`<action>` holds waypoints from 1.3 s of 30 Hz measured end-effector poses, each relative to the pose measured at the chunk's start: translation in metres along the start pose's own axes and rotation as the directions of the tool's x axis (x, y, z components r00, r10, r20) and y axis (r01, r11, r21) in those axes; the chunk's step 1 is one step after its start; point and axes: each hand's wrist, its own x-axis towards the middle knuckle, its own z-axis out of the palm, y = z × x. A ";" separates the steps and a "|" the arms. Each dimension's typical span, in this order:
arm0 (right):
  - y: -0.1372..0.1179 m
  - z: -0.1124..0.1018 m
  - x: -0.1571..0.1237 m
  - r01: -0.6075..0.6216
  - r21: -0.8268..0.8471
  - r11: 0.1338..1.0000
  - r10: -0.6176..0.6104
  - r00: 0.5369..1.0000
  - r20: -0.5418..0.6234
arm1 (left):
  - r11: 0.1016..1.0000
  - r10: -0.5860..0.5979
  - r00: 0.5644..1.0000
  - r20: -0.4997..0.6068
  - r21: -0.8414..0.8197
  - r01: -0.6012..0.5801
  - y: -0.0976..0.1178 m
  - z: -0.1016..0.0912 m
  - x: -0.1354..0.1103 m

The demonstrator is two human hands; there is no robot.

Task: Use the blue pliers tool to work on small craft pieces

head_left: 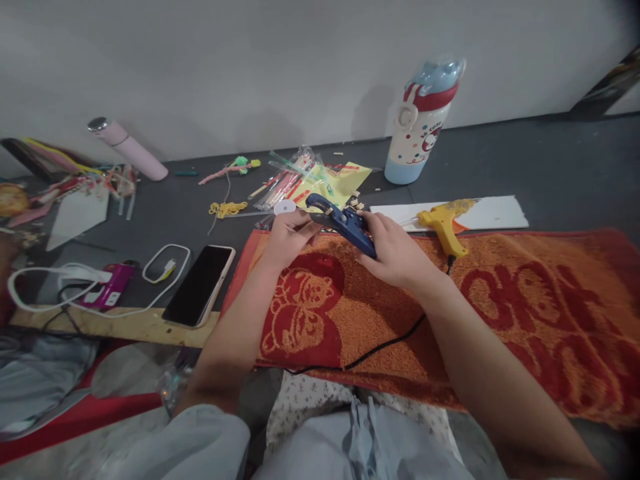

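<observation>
Far to the left of the hands: pink flask (127, 150) lying on its side by the wall. Nearer, a white cable (165, 263) and a phone (200, 285) lie face up on the tabletop (550, 167), just left of the left forearm. Beyond the left hand there is yellow string (227, 209) and a clear packet of sticks (290, 177).

Left hand (287, 237): fingers curled, tips pinched against the head end of the blue cutter (345, 223). Whether a small piece sits between them is too small to tell.

Blue cutter: held between both hands, just above the far edge of the orange towel (550, 300), tilted with the head up and to the left.

Right hand (395, 250): closed round the cutter's handle, thumb on top.

Just right of the right hand: yellow glue gun (443, 223), resting on a white board (500, 215), with its black cord running back across the towel. Beyond it stands a dotted bottle (420, 130), upright.

Judgement: the step in hand looks like setting up the cutter's head for a snip. A clean cut calls for the left fingertips to stay clear of the blade and a steady squeeze from the right hand.
</observation>
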 end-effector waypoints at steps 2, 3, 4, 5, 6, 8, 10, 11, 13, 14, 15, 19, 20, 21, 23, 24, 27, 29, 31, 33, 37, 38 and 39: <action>0.003 -0.003 -0.001 0.014 0.103 0.995 -0.022 0.997 0.080 | 1.000 0.024 0.999 0.025 0.013 -0.024 0.003 0.001 0.000; 0.004 -0.005 -0.001 0.010 0.144 0.989 -0.027 0.993 0.119 | 0.999 0.032 0.999 0.038 0.012 -0.033 0.003 0.001 0.001; 0.004 -0.006 -0.001 0.003 0.165 0.986 -0.027 0.990 0.139 | 0.999 0.033 0.998 0.049 0.012 -0.034 0.004 0.002 0.001; 0.004 -0.006 -0.001 0.000 0.163 0.987 -0.023 0.990 0.140 | 0.999 0.030 0.998 0.049 0.013 -0.031 0.003 0.002 0.001; 0.004 -0.006 -0.001 -0.001 0.137 0.991 -0.015 0.993 0.115 | 1.000 0.026 0.999 0.040 0.012 -0.026 0.002 0.002 0.001; 0.001 -0.004 0.000 0.001 0.045 0.999 -0.002 1.000 0.031 | 1.000 0.015 1.000 0.009 0.002 -0.015 0.000 0.002 0.002; -0.002 0.000 0.000 -0.005 -0.037 0.999 0.003 0.999 -0.043 | 0.999 0.016 1.000 -0.008 -0.030 -0.017 -0.003 0.001 0.001; -0.003 0.001 0.000 -0.006 -0.057 0.998 0.003 0.998 -0.065 | 0.998 0.022 1.000 -0.008 -0.053 -0.023 -0.004 0.000 0.001; -0.002 0.001 0.000 0.006 -0.044 0.999 -0.010 0.998 -0.069 | 0.995 0.031 1.000 0.002 -0.090 -0.031 -0.005 -0.001 0.000; -0.001 -0.001 0.000 0.021 -0.013 1.000 -0.021 0.999 -0.048 | 0.994 0.031 0.999 0.011 -0.103 -0.029 -0.006 -0.001 -0.001; 0.000 -0.002 0.000 0.037 0.027 0.999 -0.036 0.999 -0.019 | 0.993 0.026 0.999 0.022 -0.116 -0.023 -0.006 -0.001 -0.002; 0.002 -0.009 -0.001 0.080 0.142 0.987 -0.086 0.996 0.040 | 0.982 -0.019 0.998 0.068 -0.188 0.031 -0.008 -0.002 -0.004; 0.002 -0.010 -0.001 0.082 0.125 0.989 -0.085 0.996 0.019 | 0.978 -0.024 0.997 0.069 -0.207 0.038 -0.009 -0.002 -0.005; 0.001 -0.010 -0.001 0.081 0.092 0.992 -0.081 0.997 -0.011 | 0.975 -0.028 0.997 0.066 -0.217 0.042 -0.008 -0.002 -0.005; -0.002 -0.010 -0.001 0.064 0.008 0.998 -0.063 0.995 -0.074 | 0.977 -0.021 0.999 0.050 -0.211 0.031 -0.007 -0.002 -0.005; -0.003 -0.009 0.000 0.051 -0.026 0.998 -0.054 0.994 -0.097 | 0.980 -0.014 0.999 0.042 -0.199 0.022 -0.006 -0.002 -0.005; -0.004 -0.009 0.000 0.041 -0.007 0.999 -0.041 0.997 -0.069 | 0.988 -0.006 0.999 0.032 -0.155 0.011 -0.005 -0.002 -0.004; -0.002 -0.009 0.000 0.045 0.088 0.995 -0.046 0.999 0.010 | 0.992 -0.015 1.000 0.027 -0.122 0.019 -0.005 -0.001 -0.003; 0.000 -0.009 0.000 0.037 0.161 0.986 -0.049 0.996 0.069 | 0.997 -0.018 1.000 0.011 -0.080 0.019 -0.006 0.000 -0.002; 0.000 -0.008 0.000 0.016 0.133 0.991 -0.024 0.998 0.058 | 0.998 -0.003 1.000 -0.010 -0.056 0.002 -0.006 0.001 -0.001; -0.003 -0.003 0.001 -0.026 -0.033 0.999 0.024 0.999 -0.043 | 0.996 0.066 0.997 -0.035 -0.055 -0.068 -0.007 0.002 0.001; -0.003 -0.002 0.002 -0.024 -0.041 0.999 0.022 0.998 -0.051 | 0.995 0.082 0.996 -0.036 -0.048 -0.084 -0.007 0.002 0.001; -0.003 -0.001 0.002 -0.018 -0.033 0.999 0.017 0.999 -0.050 | 0.995 0.090 0.995 -0.033 -0.040 -0.091 -0.008 0.002 0.001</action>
